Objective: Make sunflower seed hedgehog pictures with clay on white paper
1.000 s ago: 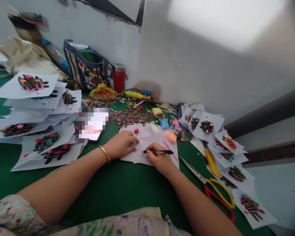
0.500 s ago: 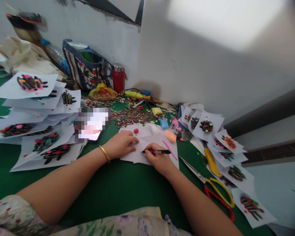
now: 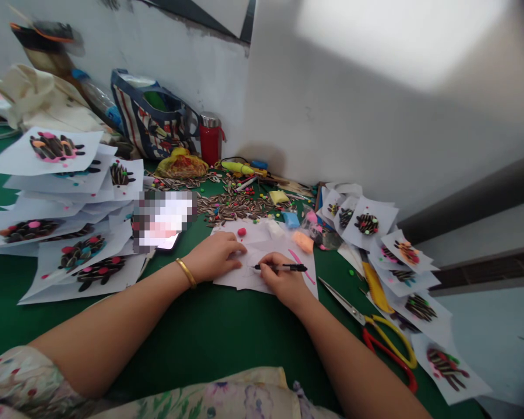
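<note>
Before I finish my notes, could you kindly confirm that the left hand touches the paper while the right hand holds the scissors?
One thing is off: the head view shows the right hand holding a pen; the scissors lie beside the paper, which the left hand does touch.

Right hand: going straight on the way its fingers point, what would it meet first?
Probably the left hand, whose fingers lie ahead on the white paper, though exact depth is unclear.

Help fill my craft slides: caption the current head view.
Right hand holds a pen over paper, left hand resting on it; seeds scattered beyond, scissors to the right.
</note>
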The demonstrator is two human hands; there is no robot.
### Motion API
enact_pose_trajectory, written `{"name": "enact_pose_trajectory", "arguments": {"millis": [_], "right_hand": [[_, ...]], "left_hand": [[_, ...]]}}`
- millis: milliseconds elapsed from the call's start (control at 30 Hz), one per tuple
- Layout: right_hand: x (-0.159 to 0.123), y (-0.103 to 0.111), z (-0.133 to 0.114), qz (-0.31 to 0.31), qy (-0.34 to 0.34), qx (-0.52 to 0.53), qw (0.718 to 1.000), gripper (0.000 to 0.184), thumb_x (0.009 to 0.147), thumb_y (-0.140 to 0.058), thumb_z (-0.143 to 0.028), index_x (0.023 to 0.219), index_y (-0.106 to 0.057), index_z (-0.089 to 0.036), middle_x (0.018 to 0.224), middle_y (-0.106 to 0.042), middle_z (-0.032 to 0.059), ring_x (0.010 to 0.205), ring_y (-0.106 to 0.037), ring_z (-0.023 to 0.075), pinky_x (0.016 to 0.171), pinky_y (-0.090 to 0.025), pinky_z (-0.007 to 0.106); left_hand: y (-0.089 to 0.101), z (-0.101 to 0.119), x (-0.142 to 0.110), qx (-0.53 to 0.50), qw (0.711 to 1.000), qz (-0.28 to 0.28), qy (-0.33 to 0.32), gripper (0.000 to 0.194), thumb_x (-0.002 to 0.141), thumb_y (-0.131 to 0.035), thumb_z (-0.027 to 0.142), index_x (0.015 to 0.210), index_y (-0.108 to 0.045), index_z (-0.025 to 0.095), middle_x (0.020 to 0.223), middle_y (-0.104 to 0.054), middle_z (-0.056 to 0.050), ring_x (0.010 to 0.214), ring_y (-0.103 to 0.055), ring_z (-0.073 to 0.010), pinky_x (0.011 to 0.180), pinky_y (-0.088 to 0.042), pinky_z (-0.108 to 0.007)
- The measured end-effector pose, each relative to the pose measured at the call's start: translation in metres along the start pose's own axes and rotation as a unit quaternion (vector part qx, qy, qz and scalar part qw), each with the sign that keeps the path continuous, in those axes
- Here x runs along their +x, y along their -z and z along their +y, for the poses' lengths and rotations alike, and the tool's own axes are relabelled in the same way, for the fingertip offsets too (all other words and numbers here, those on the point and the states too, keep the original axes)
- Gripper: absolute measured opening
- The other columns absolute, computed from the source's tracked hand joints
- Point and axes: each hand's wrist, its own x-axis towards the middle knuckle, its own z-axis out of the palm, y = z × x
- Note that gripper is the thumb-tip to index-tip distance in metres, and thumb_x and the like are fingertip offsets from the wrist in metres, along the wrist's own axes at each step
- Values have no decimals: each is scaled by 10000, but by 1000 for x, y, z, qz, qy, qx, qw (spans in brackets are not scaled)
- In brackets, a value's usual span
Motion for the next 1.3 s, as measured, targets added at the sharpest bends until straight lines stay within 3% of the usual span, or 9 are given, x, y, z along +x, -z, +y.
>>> {"name": "enact_pose_trajectory", "arguments": {"millis": [900, 1300], "right_hand": [[1, -1, -3, -20, 9, -1, 1000, 132, 843, -537, -266, 836, -661, -223, 823, -691, 4, 799, -635, 180, 733, -475, 291], [1, 1, 1, 8, -6, 36, 999, 167, 851, -555, -305, 928, -676, -221, 881, -715, 20, 774, -652, 180, 700, -505, 292]], "left_hand": [[1, 1, 0, -4, 1000, -1, 0, 299, 808, -676, 315, 1097, -702, 238, 1035, -634, -79, 1036, -571, -255, 919, -420, -370], [0, 0, 0, -1, 1000, -2, -2, 301, 815, -670, 325, 1101, -700, 238, 1041, -632, -75, 1030, -571, -254, 906, -416, -367]]}}
